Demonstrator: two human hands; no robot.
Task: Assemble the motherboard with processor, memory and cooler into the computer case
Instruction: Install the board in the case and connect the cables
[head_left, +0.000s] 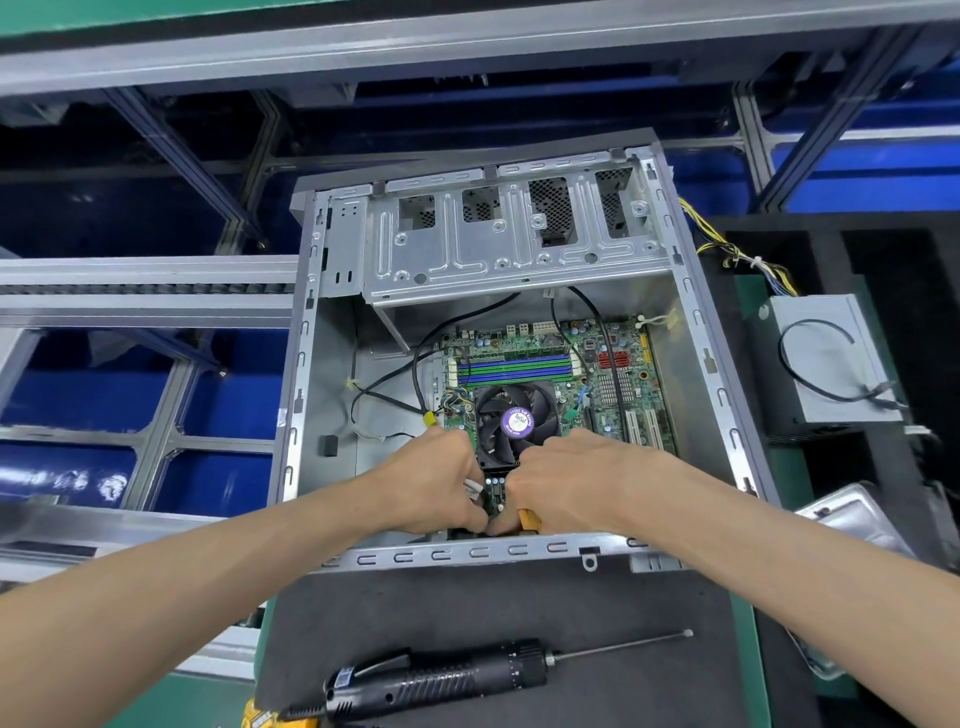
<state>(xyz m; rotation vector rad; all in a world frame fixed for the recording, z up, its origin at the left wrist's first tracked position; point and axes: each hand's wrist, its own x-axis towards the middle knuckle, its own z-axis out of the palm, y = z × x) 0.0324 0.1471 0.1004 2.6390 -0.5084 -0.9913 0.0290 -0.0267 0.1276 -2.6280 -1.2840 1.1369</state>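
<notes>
An open grey computer case (727, 395) lies on its side on a dark mat. The green motherboard (613, 384) sits inside it, with blue and green memory slots (519, 365) and a black cooler fan (514, 421) with a purple label. Both hands are curled at the board's near edge, just below the fan. My left hand (441, 478) has its fingers curled by white wires. My right hand (561, 483) has its fingers tucked down next to an orange part (529, 519). What the fingertips pinch is hidden.
A black electric screwdriver (441, 680) lies on the mat in front of the case. A grey power supply (826, 358) with coloured wires sits to the right. Black cables cross the case floor. A roller conveyor (145, 288) and blue bins lie left and behind.
</notes>
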